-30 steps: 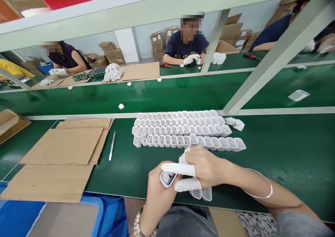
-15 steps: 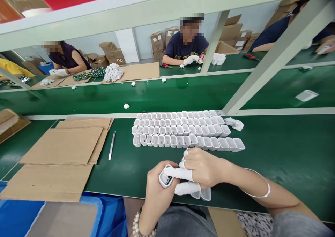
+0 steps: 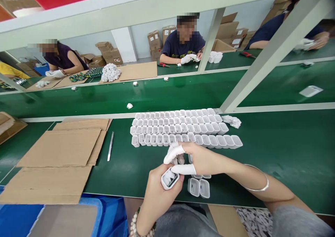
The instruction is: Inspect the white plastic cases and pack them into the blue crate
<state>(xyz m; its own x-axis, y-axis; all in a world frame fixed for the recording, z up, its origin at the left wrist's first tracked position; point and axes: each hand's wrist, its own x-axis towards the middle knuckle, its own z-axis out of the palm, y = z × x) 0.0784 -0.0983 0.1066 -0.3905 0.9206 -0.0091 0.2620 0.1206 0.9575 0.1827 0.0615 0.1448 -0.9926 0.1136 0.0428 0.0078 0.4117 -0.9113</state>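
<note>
My left hand (image 3: 158,191) is closed around a small white plastic shell (image 3: 170,178) whose open end faces up. My right hand (image 3: 195,159), with white finger cots on thumb and fingers, hovers just above and to the right of it, fingers spread and holding nothing I can see. Two empty white shells (image 3: 199,188) lie on the green mat right of my left hand. Rows of several upright white shells (image 3: 180,129) stand beyond my hands.
Flat cardboard sheets (image 3: 60,148) lie at the left with metal tweezers (image 3: 110,146) beside them. A crumpled white cloth (image 3: 231,121) rests right of the rows. A green conveyor belt (image 3: 162,96) carries small white parts. Across it, other people work at cardboard mats. Blue bins (image 3: 52,216) sit below left.
My right hand has lifted off the shell in my left hand and moved up toward the rows, uncovering two shells lying on the mat. Parts on the belt drifted right.
</note>
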